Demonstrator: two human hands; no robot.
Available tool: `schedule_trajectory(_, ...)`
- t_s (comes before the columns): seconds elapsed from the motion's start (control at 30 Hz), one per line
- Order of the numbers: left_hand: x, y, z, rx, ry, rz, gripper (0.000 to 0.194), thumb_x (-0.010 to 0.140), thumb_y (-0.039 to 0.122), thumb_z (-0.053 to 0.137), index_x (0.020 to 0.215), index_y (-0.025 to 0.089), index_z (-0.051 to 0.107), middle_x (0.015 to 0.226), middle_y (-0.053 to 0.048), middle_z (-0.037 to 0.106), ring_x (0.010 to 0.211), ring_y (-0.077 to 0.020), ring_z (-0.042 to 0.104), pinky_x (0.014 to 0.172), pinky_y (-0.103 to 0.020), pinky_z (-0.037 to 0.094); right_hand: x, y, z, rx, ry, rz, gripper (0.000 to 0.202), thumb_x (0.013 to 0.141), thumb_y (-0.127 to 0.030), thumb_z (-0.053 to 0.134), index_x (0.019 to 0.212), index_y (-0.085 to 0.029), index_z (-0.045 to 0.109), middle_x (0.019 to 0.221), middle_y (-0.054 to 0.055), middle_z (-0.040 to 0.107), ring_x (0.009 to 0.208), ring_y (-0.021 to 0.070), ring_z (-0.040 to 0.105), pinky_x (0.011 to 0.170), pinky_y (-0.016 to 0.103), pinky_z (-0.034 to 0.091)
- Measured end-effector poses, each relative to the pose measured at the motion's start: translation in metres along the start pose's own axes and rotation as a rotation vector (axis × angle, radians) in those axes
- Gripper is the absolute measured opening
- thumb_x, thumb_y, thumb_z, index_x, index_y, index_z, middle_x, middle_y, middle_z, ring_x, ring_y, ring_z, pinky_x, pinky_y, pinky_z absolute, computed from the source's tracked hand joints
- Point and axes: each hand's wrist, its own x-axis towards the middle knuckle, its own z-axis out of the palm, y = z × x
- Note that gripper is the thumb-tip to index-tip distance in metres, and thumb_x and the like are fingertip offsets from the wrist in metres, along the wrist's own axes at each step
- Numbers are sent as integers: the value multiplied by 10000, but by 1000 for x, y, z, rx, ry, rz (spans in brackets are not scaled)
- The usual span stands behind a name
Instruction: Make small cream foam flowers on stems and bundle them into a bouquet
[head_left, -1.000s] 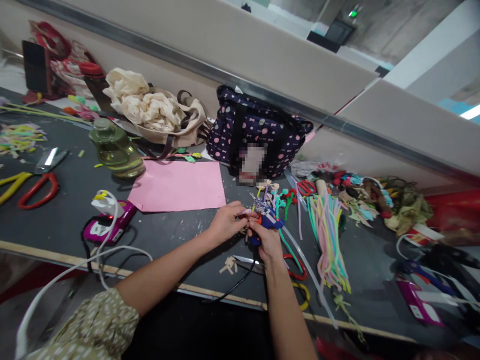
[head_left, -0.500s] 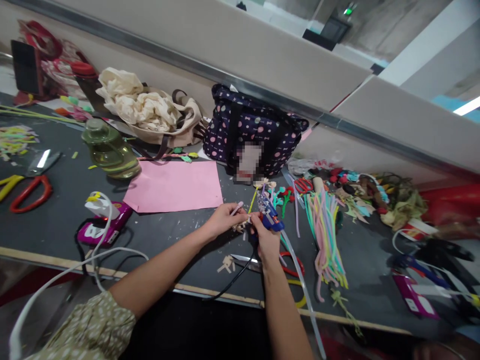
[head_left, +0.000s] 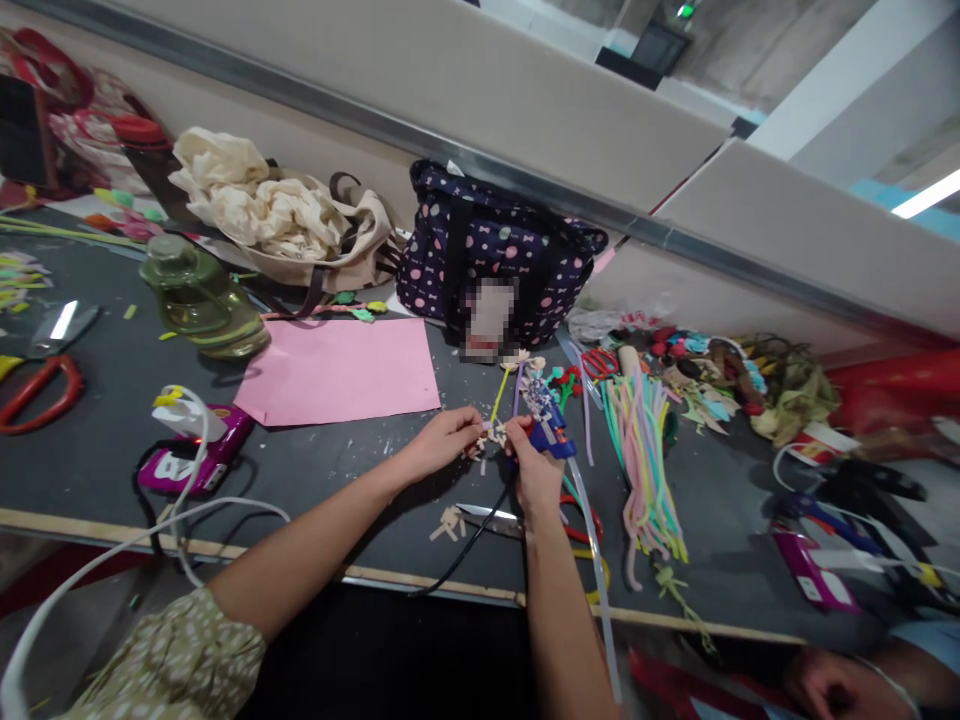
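blue plastic glue gun [head_left: 553, 437] in our right hand [head_left: 535, 472], swung aside, likely giving room; left hand [head_left: 441, 442] pinching small pale piece [head_left: 487, 427].

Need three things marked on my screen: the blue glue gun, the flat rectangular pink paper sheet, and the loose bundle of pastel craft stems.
Blue glue gun [head_left: 553, 436]: head view, on its blue body.
Pink paper sheet [head_left: 341, 372]: head view, mid-surface.
Pastel craft stems [head_left: 642, 445]: head view, mid-bundle.

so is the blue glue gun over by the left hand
No, the blue glue gun is at the right hand, apart from the left hand.
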Motion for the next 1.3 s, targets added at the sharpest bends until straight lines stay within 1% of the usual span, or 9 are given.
schedule_trajectory(0.13, 0, 1, 1, 31, -1, 0, 249, 812, 380, 533, 714, 152, 528, 560, 43, 469, 529, -95, 435, 529, -210, 323, 0, 2, -3, -51, -6, 21, 299, 645, -393, 746, 803, -159, 646, 656, -29, 601, 534, 83, 484, 551, 238, 408)
schedule_trajectory(0.3, -1, 2, 1, 71, -8, 0, 225, 818, 353, 510, 713, 154, 526, 565, 42, 470, 538, -98, 438, 543, -212, 321, 0, 1, -1, -40, -26, 26, 297, 644, -396, 744, 802, -164, 648, 651, -31, 588, 535, 79, 473, 545, 232, 401)
schedule_trajectory(0.63, 0, -1, 1, 118, -13, -4, 235, 817, 366, 493, 706, 160, 519, 560, 40, 471, 535, -103, 430, 544, -221, 318, 0, 4, -1, -70, -29, 20, 274, 655, -370, 743, 806, -164, 644, 704, -25, 602, 554, 76, 477, 557, 231, 407)
schedule_trajectory(0.73, -1, 1, 1, 127, -8, -7, 242, 821, 370, 488, 699, 162, 514, 554, 40, 464, 531, -103, 425, 537, -220, 311, 0, 7, -3, -94, -36, -2, 266, 670, -374, 732, 820, -171, 650, 747, -18, 622, 591, 87, 504, 593, 240, 429)
schedule_trajectory(0.93, -1, 0, 2, 126, -4, 7, 261, 824, 386, 495, 689, 164, 517, 546, 37, 463, 521, -103, 418, 521, -218, 298, -1, 9, -5, -144, -65, -29, 275, 697, -387, 714, 847, -165, 655, 834, 14, 645, 745, 129, 578, 718, 278, 469)
schedule_trajectory(1.07, -1, 0, 1, 122, -6, 26, 260, 824, 374, 501, 676, 160, 523, 543, 38, 469, 518, -100, 417, 521, -218, 300, -2, 6, -4, -167, -57, -62, 276, 705, -382, 711, 848, -154, 650, 837, 24, 651, 769, 139, 595, 769, 311, 479)
schedule_trajectory(1.2, -2, 1, 1, 131, -16, 44, 268, 827, 371, 499, 666, 158, 524, 543, 39, 468, 524, -97, 420, 524, -217, 300, -4, 5, -2, -185, -22, -62, 302, 691, -391, 719, 859, -147, 657, 840, 34, 663, 754, 144, 606, 758, 312, 487)
schedule_trajectory(1.3, -2, 2, 2, 101, -17, 31, 263, 822, 365, 518, 669, 152, 538, 542, 34, 479, 518, -91, 425, 515, -213, 306, -5, 6, -1, -192, 8, -46, 317, 674, -398, 733, 858, -150, 661, 830, 30, 665, 709, 134, 595, 700, 284, 482)
